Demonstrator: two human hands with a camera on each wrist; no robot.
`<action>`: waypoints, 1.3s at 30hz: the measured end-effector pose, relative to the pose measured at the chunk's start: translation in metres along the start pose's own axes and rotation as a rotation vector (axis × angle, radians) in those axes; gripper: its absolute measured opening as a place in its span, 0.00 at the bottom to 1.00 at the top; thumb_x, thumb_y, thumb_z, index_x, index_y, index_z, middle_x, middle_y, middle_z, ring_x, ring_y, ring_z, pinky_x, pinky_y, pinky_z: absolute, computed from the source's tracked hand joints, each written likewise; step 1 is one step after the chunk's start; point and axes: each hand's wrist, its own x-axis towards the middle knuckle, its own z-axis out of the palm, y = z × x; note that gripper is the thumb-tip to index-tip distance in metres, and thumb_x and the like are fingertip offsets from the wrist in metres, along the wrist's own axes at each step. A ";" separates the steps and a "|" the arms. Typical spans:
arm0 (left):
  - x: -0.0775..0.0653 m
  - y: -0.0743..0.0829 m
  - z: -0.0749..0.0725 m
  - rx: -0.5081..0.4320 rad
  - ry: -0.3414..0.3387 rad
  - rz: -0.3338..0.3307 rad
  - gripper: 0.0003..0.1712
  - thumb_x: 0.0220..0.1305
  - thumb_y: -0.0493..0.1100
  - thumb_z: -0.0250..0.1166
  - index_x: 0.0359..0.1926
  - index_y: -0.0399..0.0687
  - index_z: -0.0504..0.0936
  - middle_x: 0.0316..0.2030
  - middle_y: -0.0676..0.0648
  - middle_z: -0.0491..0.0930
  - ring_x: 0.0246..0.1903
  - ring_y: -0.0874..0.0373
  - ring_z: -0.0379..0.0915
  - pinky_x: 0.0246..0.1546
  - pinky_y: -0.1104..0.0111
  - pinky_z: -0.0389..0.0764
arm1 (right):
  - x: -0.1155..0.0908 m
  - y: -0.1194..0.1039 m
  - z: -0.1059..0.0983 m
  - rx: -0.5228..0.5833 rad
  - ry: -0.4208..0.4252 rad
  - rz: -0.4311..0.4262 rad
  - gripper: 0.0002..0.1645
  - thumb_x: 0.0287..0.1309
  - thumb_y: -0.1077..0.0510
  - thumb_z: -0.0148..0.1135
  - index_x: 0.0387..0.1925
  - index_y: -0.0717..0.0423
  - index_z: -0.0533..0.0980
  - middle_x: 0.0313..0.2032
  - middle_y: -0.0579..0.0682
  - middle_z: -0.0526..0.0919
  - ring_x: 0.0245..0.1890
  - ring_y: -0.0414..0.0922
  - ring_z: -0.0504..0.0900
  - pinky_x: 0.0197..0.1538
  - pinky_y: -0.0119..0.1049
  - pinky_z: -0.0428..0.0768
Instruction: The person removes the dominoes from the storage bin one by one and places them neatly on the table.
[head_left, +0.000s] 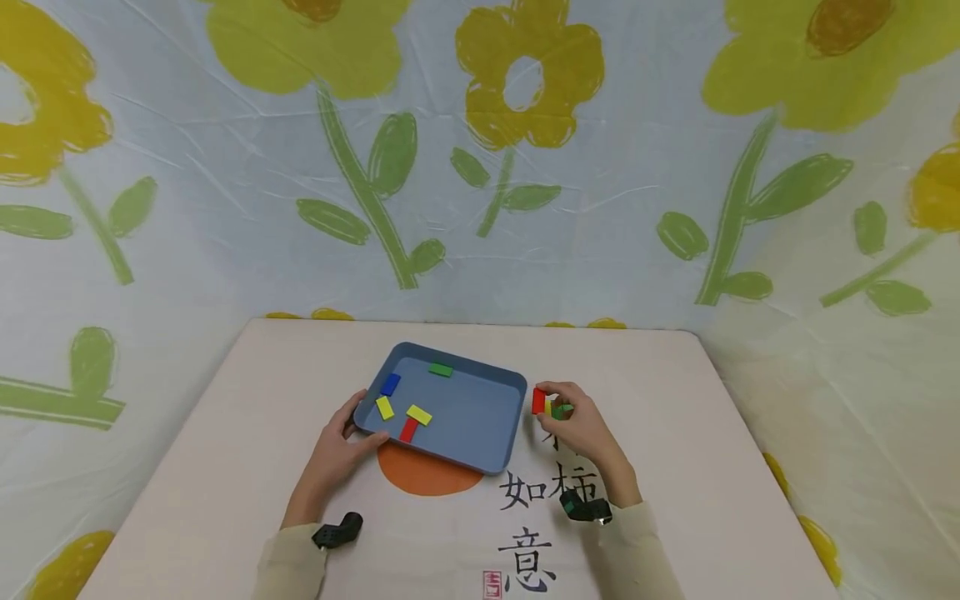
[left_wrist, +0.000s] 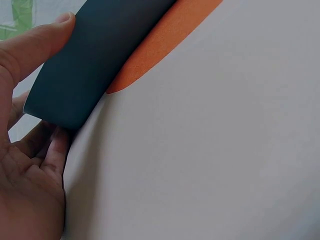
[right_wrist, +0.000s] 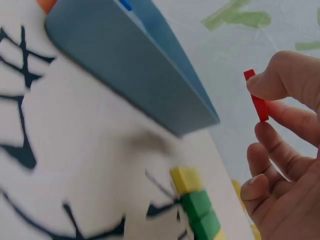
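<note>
Flower-print backdrop (head_left: pixel 585 275) behind a pale tabletop (head_left: pixel 645 367) with black writing (head_left: pixel 527 562); blue-grey tray (head_left: pixel 465 417) sits askew between your hands. Your left hand (head_left: pixel 337 450) grips the tray's near-left corner, thumb against its outer side. Your right hand (head_left: pixel 585 425) pinches a red block (head_left: pixel 538 401) between thumb and fingertips, seemingly off the table. Neither hand is free. Key relation: the red block is just outside the tray's right wall, not touching, so the tray lies to its left; right hand has it, left is at the tray's opposite end. Long axis points roughly away from you in the head view; right-wrist view catches it edge-on. Yellow block (right_wrist: pixel 186 180) and green blocks (right_wrist: pixel 196 204) line up near that hand, partly covered by it in the head view, row cut off in the right-wrist view. Left fingertips mostly hidden by the tray; block's height above the table hard to judge.
</note>
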 end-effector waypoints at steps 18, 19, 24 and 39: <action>0.001 0.001 0.001 -0.007 0.004 -0.041 0.58 0.61 0.61 0.77 0.84 0.61 0.54 0.83 0.40 0.50 0.81 0.41 0.51 0.79 0.50 0.62 | -0.022 0.051 -0.042 -0.102 0.084 0.150 0.30 0.62 0.63 0.69 0.66 0.58 0.77 0.60 0.63 0.77 0.48 0.54 0.78 0.47 0.39 0.79; 0.001 0.001 0.001 -0.008 0.003 -0.042 0.58 0.61 0.60 0.76 0.84 0.61 0.54 0.83 0.40 0.50 0.81 0.41 0.51 0.79 0.50 0.62 | -0.024 0.054 -0.043 -0.117 0.084 0.155 0.30 0.62 0.62 0.69 0.66 0.59 0.77 0.60 0.63 0.77 0.47 0.54 0.78 0.48 0.40 0.79; 0.000 0.000 0.001 -0.008 -0.001 -0.045 0.58 0.61 0.60 0.77 0.84 0.61 0.53 0.83 0.39 0.49 0.81 0.40 0.52 0.78 0.49 0.62 | -0.029 0.067 -0.052 -0.200 0.095 0.163 0.31 0.62 0.57 0.71 0.66 0.58 0.77 0.60 0.63 0.78 0.48 0.54 0.78 0.52 0.44 0.80; 0.000 0.002 0.002 -0.009 0.006 -0.045 0.57 0.61 0.59 0.77 0.84 0.61 0.54 0.83 0.39 0.50 0.81 0.39 0.53 0.78 0.49 0.63 | -0.024 0.081 -0.075 -0.277 -0.002 0.132 0.31 0.58 0.64 0.68 0.65 0.65 0.77 0.54 0.64 0.77 0.41 0.48 0.74 0.39 0.34 0.74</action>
